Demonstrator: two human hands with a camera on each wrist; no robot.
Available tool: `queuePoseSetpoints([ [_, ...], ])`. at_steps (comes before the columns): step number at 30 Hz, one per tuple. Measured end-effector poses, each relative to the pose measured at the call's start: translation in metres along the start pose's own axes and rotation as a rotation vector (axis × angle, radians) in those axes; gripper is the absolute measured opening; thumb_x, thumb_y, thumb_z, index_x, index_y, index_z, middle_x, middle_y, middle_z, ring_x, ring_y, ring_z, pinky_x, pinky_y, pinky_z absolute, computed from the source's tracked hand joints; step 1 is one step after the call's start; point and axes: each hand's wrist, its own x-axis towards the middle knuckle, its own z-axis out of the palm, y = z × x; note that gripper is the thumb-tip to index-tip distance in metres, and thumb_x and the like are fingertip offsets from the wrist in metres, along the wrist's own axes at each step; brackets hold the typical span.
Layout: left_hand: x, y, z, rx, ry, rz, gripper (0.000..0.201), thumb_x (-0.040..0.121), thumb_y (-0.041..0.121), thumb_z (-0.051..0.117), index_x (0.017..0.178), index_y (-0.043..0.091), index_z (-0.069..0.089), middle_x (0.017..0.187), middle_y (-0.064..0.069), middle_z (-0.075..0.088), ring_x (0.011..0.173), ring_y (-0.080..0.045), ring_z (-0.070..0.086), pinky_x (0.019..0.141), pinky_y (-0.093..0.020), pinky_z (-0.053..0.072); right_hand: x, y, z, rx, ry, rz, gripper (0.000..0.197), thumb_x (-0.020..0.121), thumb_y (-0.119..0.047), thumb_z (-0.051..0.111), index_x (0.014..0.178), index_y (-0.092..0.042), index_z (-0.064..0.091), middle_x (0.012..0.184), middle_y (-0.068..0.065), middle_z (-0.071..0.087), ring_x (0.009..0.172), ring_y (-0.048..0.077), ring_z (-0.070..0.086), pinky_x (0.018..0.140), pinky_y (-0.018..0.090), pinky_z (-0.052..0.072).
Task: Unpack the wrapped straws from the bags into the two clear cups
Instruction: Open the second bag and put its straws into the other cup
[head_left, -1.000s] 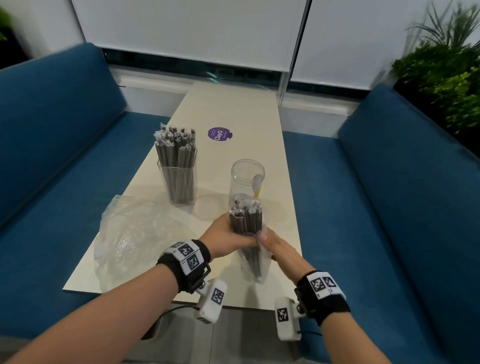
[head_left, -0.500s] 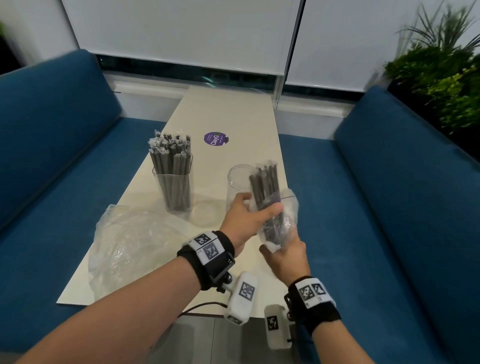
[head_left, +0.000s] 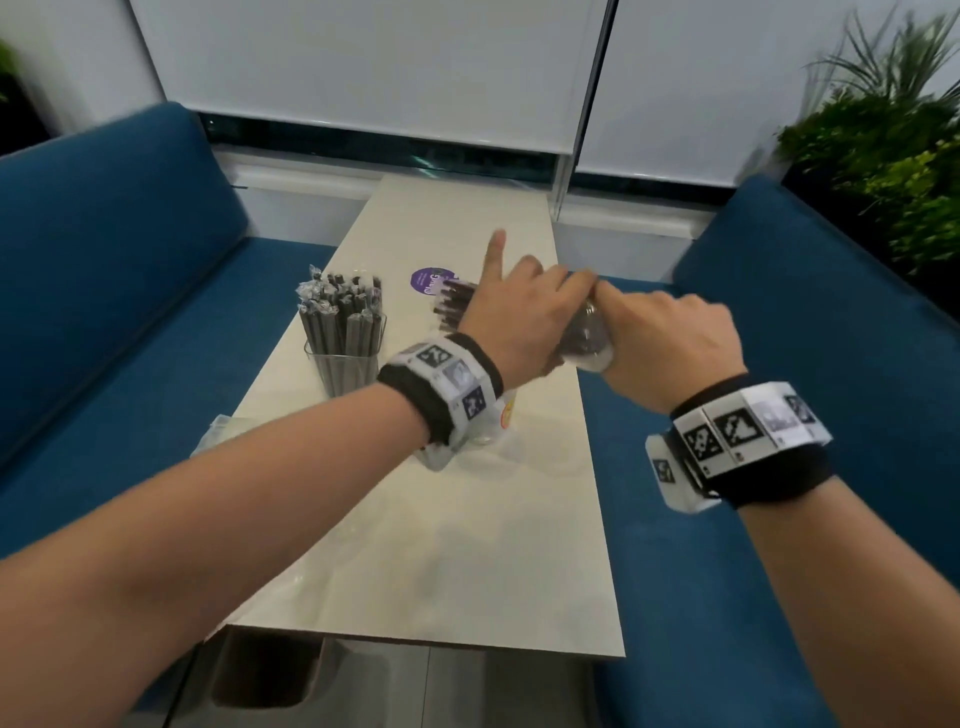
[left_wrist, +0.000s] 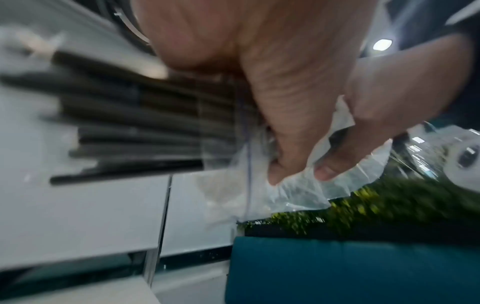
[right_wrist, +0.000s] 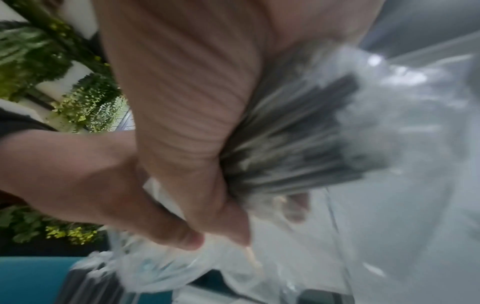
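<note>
Above the table, my left hand (head_left: 535, 304) grips a bundle of dark wrapped straws (head_left: 453, 306) lying sideways, its ends pointing left out of a clear plastic bag (head_left: 587, 340). The index finger sticks up. My right hand (head_left: 623, 312) pinches the bag's closed end, and the straws (right_wrist: 298, 144) show through the plastic (right_wrist: 161, 265). The left wrist view shows the bare straws (left_wrist: 142, 123) leaving the bag (left_wrist: 298, 189). One clear cup (head_left: 345, 364) at the left is full of straws. The other clear cup (head_left: 506, 415) is mostly hidden behind my left wrist.
The narrow cream table (head_left: 467, 561) runs between two blue sofas (head_left: 104, 291). An empty plastic bag (head_left: 215, 431) lies at its left edge, partly hidden under my forearm. A purple sticker (head_left: 423, 278) sits further back, and plants (head_left: 883, 171) stand at the right.
Both hands lifted the bagged straws off the table and tipped them from upright to sideways above the second cup. The straws' ends now stick out of the bag to the left.
</note>
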Motion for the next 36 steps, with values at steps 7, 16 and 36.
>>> queuePoseSetpoints([
  [7,0.026,-0.042,0.018,-1.019,0.084,-0.371,0.033,0.081,0.024,0.083,0.111,0.011,0.074,0.100,-0.002,0.077,0.093,-0.022,0.075,0.085,-0.035,0.060,0.025,0.021,-0.008,0.834,0.414,0.154,0.126,0.065,-0.049,0.092,0.162,-0.021,0.017,0.168,0.010,0.022,0.152,0.031,0.027,0.122,0.045,0.027],
  [16,0.033,-0.064,0.052,-1.284,0.007,-0.370,0.024,0.093,0.022,0.074,0.115,0.014,0.072,0.107,-0.005,0.078,0.101,-0.018,0.076,0.089,-0.031,0.060,0.086,-0.020,0.024,1.211,0.141,0.209,0.072,0.084,-0.041,0.082,0.142,-0.022,0.044,0.125,0.000,0.068,0.114,0.022,0.067,0.101,0.048,0.056],
  [36,0.022,-0.086,0.120,-1.036,-0.049,-0.542,0.125,0.058,0.062,0.090,0.158,0.033,0.020,0.150,-0.003,0.049,0.135,-0.022,0.049,0.111,-0.040,0.044,0.104,-0.023,0.110,1.072,-0.199,0.222,0.059,0.095,-0.053,0.065,0.143,-0.022,0.050,0.136,0.005,0.065,0.121,0.025,0.063,0.098,0.036,0.048],
])
